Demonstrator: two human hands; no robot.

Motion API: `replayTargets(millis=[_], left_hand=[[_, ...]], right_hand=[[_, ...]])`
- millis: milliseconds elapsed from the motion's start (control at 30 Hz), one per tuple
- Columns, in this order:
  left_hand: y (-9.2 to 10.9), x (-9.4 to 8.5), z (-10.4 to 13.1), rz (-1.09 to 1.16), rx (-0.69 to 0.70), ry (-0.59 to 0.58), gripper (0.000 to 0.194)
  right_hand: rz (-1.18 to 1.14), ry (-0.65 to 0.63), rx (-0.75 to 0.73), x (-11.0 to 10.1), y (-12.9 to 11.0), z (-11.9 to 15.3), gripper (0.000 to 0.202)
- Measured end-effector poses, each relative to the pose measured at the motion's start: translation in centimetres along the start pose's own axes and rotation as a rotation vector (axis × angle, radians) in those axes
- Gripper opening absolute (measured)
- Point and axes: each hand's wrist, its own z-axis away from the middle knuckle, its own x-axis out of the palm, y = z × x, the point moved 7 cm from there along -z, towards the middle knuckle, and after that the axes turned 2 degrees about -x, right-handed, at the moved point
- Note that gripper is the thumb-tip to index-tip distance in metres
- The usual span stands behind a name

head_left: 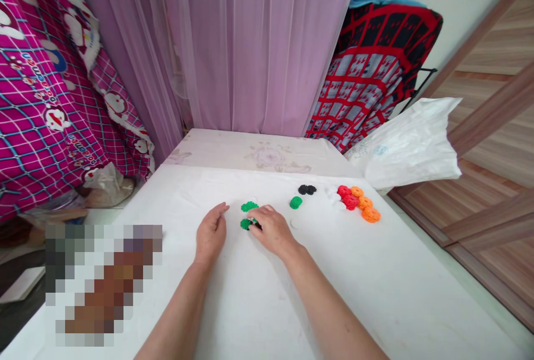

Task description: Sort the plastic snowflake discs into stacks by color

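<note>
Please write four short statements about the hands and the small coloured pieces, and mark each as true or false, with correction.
1. The right hand is at the lower green piece. True.
2. The left hand holds the orange pieces. False: no piece shows in it; they lie toward the right of the table.
3. Red pieces lie beside the orange ones. True.
4. The white bag is at the picture's left edge. False: it is on the right side.

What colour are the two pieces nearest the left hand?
Both pieces are green; the head view shows them best.
</note>
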Motion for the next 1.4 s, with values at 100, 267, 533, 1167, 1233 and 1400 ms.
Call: replayTargets(millis=[100, 267, 533, 1167, 1233, 1400], left_hand=[[0.1, 0.2, 0.0, -0.009, 0.003, -0.028, 0.033], [0.5, 0.4, 0.0, -0.039, 0.013, -0.056, 0.033], [0.5, 0.2, 0.1, -0.070, 0.002, -0.047, 0.030], [4.9, 3.6, 3.0, -0.448, 0.431, -0.473, 0.053], [5.0, 3.8, 3.2, -0.456, 0.440, -0.489, 0.052], [5.4, 3.5, 3.0, -0.438, 0.433, -0.443, 0.044]], right_hand=[[0.034, -0.042, -0.041, 1.1, -0.8, -0.5, 0.021], [0.125, -0.073, 0.001, 1.7, -0.9, -1.0, 0.024], [0.078, 0.210, 0.194, -3.0, 3.7, -0.1, 0.021], [0.277, 0.334, 0.458, -7.7, 11.7, 3.4, 0.018], [0.255, 0.369, 0.433, -8.0, 11.0, 3.2, 0.019], [0.171, 0.289, 0.342, -6.3, 7.3, 1.6, 0.021]])
